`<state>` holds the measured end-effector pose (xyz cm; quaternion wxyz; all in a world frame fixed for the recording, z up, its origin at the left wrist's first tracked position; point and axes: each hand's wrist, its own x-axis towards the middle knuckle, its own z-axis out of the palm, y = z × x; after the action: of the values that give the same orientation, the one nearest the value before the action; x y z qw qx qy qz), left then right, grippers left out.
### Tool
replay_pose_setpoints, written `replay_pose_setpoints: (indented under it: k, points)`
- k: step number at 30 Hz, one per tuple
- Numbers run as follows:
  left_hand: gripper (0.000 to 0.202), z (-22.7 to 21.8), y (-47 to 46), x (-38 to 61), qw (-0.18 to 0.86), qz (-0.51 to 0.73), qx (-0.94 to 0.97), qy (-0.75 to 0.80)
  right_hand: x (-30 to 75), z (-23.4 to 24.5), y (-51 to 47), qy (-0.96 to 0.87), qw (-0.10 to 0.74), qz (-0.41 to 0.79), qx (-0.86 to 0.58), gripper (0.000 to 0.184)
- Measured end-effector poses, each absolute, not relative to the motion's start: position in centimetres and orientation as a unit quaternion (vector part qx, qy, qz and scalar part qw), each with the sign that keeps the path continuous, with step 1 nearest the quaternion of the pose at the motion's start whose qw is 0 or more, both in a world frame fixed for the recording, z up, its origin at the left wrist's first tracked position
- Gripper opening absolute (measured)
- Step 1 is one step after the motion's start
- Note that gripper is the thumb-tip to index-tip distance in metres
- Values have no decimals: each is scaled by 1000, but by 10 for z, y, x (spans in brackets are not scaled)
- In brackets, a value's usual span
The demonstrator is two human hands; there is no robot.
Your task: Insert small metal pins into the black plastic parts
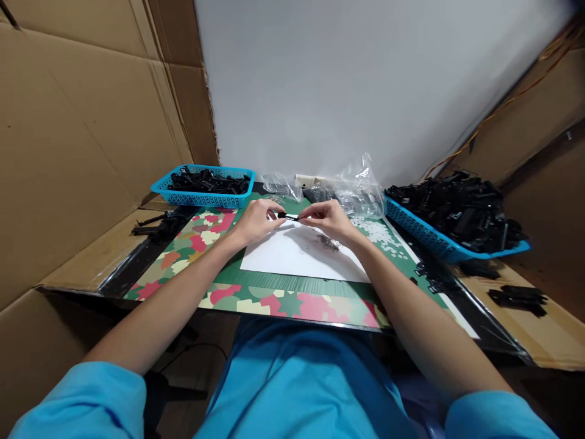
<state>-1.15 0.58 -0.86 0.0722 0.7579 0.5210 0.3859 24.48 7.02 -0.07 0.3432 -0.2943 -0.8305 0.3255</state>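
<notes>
Between my two hands, a small narrow black plastic part (pixel 289 217) is held level above a white sheet (pixel 278 252). My left hand (pixel 259 221) pinches its left end between thumb and fingers. At the other end, the fingertips of my right hand (pixel 329 219) are closed on the same part. A scatter of tiny dark pieces (pixel 327 242) lies on the sheet below my right hand. Small white translucent discs (pixel 377 235) are spread over the green mat to the right. The fine details of the black part are too small to make out.
A blue basket (pixel 203 198) of black parts stands back left; another heaped blue basket (pixel 450 247) is at right. Clear plastic bags (pixel 361 192) lie along the back wall. Loose black parts (pixel 158 225) rest at left, more black pieces (pixel 518 299) at right. Cardboard walls (pixel 91 110) flank the table.
</notes>
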Motion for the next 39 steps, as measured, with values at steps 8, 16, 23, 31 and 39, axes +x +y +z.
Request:
replay_pose_setpoints:
  k: [8,16,23,31,39]
  points:
    - [17,-10,-1,-6,61,342,784,515,249,-10,80,-806,360,335,-329,30]
    - [17,-14,-1,-5,65,326,802,496,245,-19,85,-788,360,343,-364,23]
    - [13,-14,-3,-3,68,293,830,469,246,-22,89,-795,336,290,-413,26]
    - [13,-11,-10,3,70,283,830,475,245,-24,88,-798,347,296,-394,26]
    - [13,-12,-12,7,68,283,829,477,245,-29,91,-773,358,317,-417,30]
